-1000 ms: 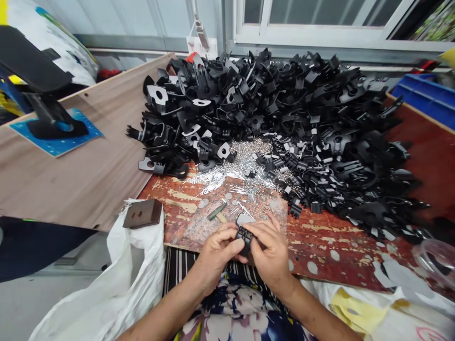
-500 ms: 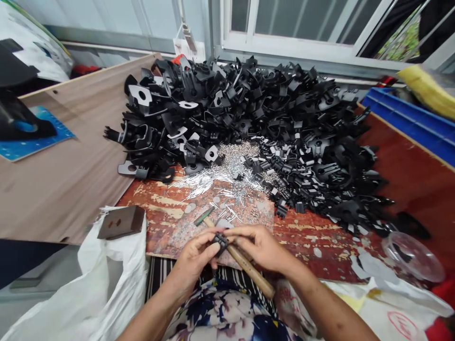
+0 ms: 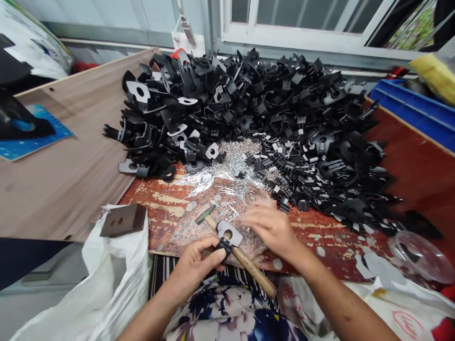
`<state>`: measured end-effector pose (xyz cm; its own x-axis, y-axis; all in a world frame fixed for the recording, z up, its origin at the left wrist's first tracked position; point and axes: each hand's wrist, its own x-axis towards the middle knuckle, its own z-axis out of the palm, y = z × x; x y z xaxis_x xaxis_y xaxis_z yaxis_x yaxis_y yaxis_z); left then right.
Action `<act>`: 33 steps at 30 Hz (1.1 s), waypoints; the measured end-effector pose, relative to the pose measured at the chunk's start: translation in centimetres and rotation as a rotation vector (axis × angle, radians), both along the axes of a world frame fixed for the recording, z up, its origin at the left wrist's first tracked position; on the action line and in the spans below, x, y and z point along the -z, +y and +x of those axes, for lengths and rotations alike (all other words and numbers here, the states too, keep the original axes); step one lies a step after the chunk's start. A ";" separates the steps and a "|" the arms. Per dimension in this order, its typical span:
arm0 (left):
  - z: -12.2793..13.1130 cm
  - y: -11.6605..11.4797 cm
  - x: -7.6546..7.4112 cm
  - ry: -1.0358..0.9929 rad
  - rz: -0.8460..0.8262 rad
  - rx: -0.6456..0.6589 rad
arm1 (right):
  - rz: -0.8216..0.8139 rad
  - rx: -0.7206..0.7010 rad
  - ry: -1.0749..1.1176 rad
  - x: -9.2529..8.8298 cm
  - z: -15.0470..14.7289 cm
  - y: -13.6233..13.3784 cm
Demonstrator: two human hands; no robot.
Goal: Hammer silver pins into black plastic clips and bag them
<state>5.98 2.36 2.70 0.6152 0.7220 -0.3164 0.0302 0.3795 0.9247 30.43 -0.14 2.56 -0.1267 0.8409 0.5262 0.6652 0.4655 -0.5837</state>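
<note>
Black clip (image 3: 224, 243) has a grey, round-holed plate (image 3: 235, 237).

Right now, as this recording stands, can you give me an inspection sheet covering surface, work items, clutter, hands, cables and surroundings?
Surface: red tabletop, paint worn.
Work items: black part held over hammer; loose metal pins.
Clutter: heap of black pieces; clear plastic tub; brown block.
Hands: left hand grips the black part; right hand near the metal pins, blurred, grip unclear.
Cables: none clearly identifiable.
Surroundings: window, blue crate.

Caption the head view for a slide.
Left hand holds a black part over a hammer, right hand near loose metal pins.
</note>
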 end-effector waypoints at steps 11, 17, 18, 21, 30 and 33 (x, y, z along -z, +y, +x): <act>-0.1 -0.5 0.8 0.050 0.068 -0.038 | -0.056 -0.070 0.083 0.7 -3.7 -2.1; -1.0 -0.1 1.1 0.039 0.099 -0.163 | -0.193 0.188 -0.644 2.0 -3.1 1.2; -1.0 -0.1 1.1 0.023 0.084 -0.177 | -0.198 0.185 -0.701 2.3 -3.4 1.6; -0.9 0.1 1.2 -0.044 -0.011 -0.233 | -0.183 0.195 -0.720 2.9 -3.7 2.5; -1.2 1.2 0.5 -0.240 -0.191 -0.349 | -0.196 0.135 -0.014 -0.5 -1.8 -0.2; -0.9 1.2 0.4 -0.287 -0.212 -0.323 | -0.185 0.061 0.275 -1.9 -4.0 -1.4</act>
